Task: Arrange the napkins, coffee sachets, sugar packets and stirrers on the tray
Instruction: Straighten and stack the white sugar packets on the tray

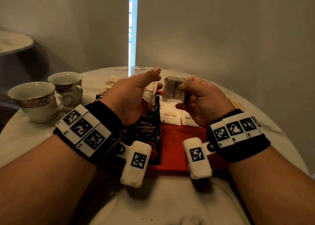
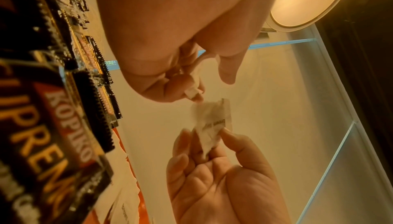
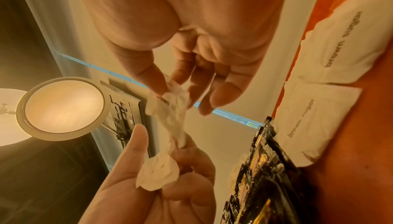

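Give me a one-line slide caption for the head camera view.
Both hands hold brown sugar packets above an orange tray of coffee sachets.

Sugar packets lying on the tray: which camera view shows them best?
The right wrist view: two sugar packets lie flat on the orange tray, and their "brown sugar" print is readable. The head view shows them partly hidden behind the right hand. The left wrist view catches only their edges at the bottom.

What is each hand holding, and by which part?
Right hand pinches a sugar packet by one end. Left hand grips a second packet around its body.
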`<state>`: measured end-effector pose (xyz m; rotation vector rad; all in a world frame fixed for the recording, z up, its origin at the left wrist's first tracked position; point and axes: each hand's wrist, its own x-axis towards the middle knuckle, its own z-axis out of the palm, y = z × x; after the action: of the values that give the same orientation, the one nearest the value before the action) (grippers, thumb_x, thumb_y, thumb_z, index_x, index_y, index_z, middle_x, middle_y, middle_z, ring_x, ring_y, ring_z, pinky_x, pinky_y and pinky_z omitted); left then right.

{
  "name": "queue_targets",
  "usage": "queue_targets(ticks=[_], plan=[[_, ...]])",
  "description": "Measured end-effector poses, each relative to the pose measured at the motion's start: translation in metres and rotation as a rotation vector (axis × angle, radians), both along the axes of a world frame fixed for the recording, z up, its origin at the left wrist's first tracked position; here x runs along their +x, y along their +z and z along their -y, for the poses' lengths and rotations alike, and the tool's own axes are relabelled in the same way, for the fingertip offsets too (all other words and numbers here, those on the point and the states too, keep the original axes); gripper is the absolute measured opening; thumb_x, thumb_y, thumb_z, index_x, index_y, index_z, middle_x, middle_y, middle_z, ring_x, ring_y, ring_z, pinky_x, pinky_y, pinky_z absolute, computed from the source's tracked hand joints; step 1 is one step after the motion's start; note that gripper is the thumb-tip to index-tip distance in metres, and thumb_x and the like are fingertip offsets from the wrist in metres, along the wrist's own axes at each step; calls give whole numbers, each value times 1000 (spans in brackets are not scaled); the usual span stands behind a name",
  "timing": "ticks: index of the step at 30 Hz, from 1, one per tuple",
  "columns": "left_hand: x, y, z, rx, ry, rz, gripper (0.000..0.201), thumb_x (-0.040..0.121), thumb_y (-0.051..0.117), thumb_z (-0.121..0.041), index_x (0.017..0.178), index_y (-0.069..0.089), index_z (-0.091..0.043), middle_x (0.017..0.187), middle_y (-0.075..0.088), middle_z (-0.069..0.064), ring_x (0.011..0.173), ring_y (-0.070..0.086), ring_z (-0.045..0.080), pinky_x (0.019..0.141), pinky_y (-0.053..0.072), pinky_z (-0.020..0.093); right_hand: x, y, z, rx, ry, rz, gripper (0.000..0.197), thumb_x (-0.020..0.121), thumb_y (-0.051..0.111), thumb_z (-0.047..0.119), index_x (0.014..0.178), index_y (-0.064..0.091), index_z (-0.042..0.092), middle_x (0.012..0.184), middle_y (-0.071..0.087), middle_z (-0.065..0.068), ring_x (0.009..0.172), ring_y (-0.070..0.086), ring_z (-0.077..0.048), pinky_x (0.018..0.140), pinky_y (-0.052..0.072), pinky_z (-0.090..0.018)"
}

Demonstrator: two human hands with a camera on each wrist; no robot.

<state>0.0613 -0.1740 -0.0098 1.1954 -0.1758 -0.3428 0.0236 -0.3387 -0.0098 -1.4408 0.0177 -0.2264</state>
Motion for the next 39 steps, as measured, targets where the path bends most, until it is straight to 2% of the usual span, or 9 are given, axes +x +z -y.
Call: queue_targets(ticks=[4,8,11,14,18,22,27,33,39], plan=[[-1,0,0,15,-13,31,40,86,71,-31,120,65,-10,94,64,3,60,65,11,44,43,20,0,-1,-4,4,-6,11,10,93,55,1,90,60,8,77,67,-8,66,63,-18,54,48,-27],[1,-3,-2,47,-50,84,21,76,76,-27,95,71,-19,98,69,4,84,61,21,56,44,28,0,-2,-4,-63,-13,-15,7,91,62,6,94,66,11,80,70,-6,70,64,-19,57,46,-28],[-2,-1,-2,10,-103,89,16,88,69,-19,102,68,-13,93,72,8,69,69,18,49,49,24,0,-4,-3,-67,-10,-9,7,90,65,7,93,69,12,85,73,-9,76,69,-23,56,51,-27],[-4,-1,-3,11,-132,133,28,80,70,-17,107,68,-9,82,72,6,60,70,13,46,50,24,0,-5,-4,-68,-4,4,7,88,68,7,93,71,10,86,73,-9,77,69,-23,56,51,-28],[-2,-3,-3,32,-101,153,18,90,66,-11,108,69,-8,85,74,9,67,72,16,51,53,25,0,-5,-4,-61,13,21,10,84,72,10,93,71,9,83,73,-9,70,68,-19,53,48,-27],[0,-3,-2,42,-68,136,11,92,65,-10,101,70,-11,85,74,8,69,71,18,50,51,23,1,-6,-4,-59,1,22,33,67,76,25,94,71,7,82,71,-10,71,64,-21,55,46,-29],[1,-7,0,70,-65,101,26,87,70,-22,109,71,-8,110,70,16,91,65,27,59,55,27,3,-8,-4,-89,-27,15,39,64,78,30,94,71,6,87,73,-12,78,67,-24,55,48,-30],[3,-7,0,65,-46,109,8,91,66,-18,93,68,-10,82,72,8,68,69,17,54,53,26,1,-6,-3,-69,3,21,30,66,75,24,89,70,6,78,73,-11,65,68,-19,51,49,-26],[6,-5,-2,-5,-11,91,11,92,64,-4,89,68,-14,83,71,7,74,64,20,53,50,23,1,-3,3,-27,-9,19,22,71,73,17,88,71,4,81,74,-15,67,67,-25,52,48,-27]])
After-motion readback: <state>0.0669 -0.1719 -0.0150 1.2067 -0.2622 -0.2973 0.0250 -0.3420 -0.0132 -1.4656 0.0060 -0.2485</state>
